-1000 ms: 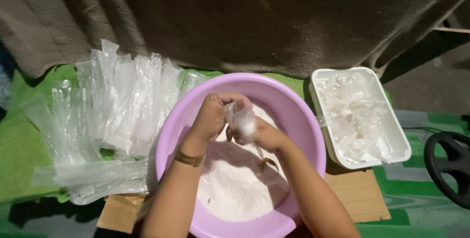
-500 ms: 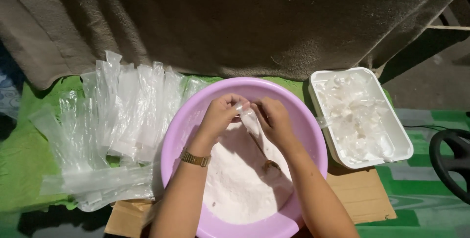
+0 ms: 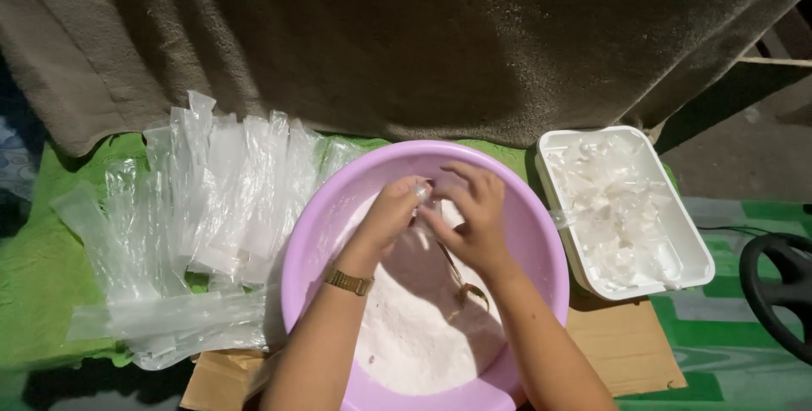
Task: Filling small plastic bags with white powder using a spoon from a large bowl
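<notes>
Both of my hands work together over a lilac plastic basin (image 3: pixel 321 216) that holds white powder (image 3: pixel 414 335). My left hand (image 3: pixel 391 212), with a gold watch on its wrist, and my right hand (image 3: pixel 474 212) pinch the same small clear plastic bag (image 3: pixel 430 201) of powder between their fingertips above the far side of the basin. Most of the bag is hidden by my fingers. A thin metal spoon handle (image 3: pixel 463 286) sticks out of the powder below my right wrist.
Several long clear plastic bags (image 3: pixel 194 216) lie fanned out on a green cloth (image 3: pixel 34 293) at the left. A white foam tray (image 3: pixel 689 259) with small filled bags sits at the right. Cardboard (image 3: pixel 626 347) lies under the basin. A brown blanket (image 3: pixel 423 39) hangs behind. A black ring (image 3: pixel 774 293) at far right.
My hands have moved slightly toward the basin's far side and closed in around the small bag, which now shows less between my fingers.
</notes>
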